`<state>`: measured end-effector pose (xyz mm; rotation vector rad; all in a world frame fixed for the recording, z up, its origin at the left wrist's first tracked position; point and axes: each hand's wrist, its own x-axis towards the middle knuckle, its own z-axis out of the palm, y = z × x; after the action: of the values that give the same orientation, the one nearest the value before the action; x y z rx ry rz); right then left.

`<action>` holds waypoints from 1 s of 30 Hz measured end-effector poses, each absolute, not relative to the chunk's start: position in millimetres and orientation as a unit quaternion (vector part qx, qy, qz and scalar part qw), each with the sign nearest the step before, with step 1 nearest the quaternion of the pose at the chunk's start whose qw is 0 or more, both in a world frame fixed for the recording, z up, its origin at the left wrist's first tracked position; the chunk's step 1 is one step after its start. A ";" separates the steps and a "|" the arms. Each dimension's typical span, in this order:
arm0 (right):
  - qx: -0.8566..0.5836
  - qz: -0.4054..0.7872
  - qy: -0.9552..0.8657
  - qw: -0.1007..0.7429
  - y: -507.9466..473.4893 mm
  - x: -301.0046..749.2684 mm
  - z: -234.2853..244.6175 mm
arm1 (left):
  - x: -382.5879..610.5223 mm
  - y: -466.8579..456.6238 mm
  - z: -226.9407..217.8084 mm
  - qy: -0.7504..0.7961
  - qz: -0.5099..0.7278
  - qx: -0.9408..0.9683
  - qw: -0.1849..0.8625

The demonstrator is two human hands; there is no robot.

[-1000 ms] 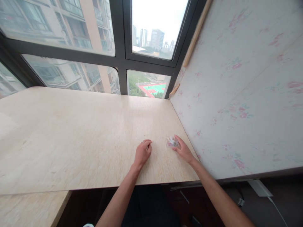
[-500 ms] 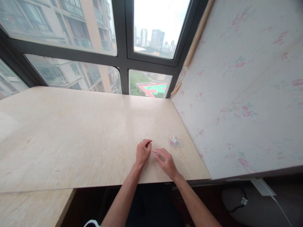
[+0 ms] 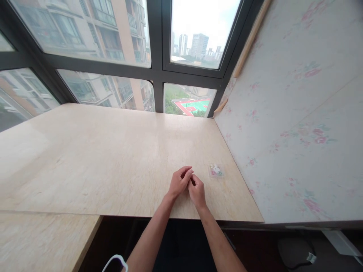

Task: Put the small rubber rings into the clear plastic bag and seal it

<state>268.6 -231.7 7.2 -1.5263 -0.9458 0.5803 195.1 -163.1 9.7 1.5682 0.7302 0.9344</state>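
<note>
My left hand [image 3: 180, 181] and my right hand [image 3: 196, 189] meet over the near part of the marble-look sill [image 3: 119, 166]. The fingertips of both are pinched together and touch each other. Whatever lies between them is too small or too hidden to make out. A little to the right of my right hand sits a small clear plastic box [image 3: 216, 170] with a white piece and colourful bits in it; neither hand touches it.
Dark-framed windows [image 3: 157, 75] rise behind the sill. A flower-patterned wall [image 3: 295, 124] closes off the right side. A lower ledge [image 3: 42, 238] lies at the front left, and a white curved object [image 3: 117, 258] shows at the bottom edge.
My hands were slightly apart and have come together at the fingertips. My right hand's fingers have closed in. The view has shifted a little to the left; the box stays put.
</note>
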 end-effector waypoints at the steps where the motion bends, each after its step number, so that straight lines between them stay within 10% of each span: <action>1: -0.657 0.245 -0.416 0.579 -233.0 268.0 7.2 | 194.6 -164.4 10.4 0.311 0.389 0.679 0.539; 15: -0.620 0.269 -0.456 0.579 -241.1 269.9 10.8 | 188.8 -164.2 15.0 0.300 0.407 0.473 0.722; 30: -0.647 0.247 -0.442 0.571 -240.7 269.9 7.7 | 189.6 -181.4 15.3 0.298 0.368 0.701 0.532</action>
<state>269.9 -240.7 7.7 -1.5172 -1.0368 0.5790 189.6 -181.4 15.3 1.6725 0.7117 0.8778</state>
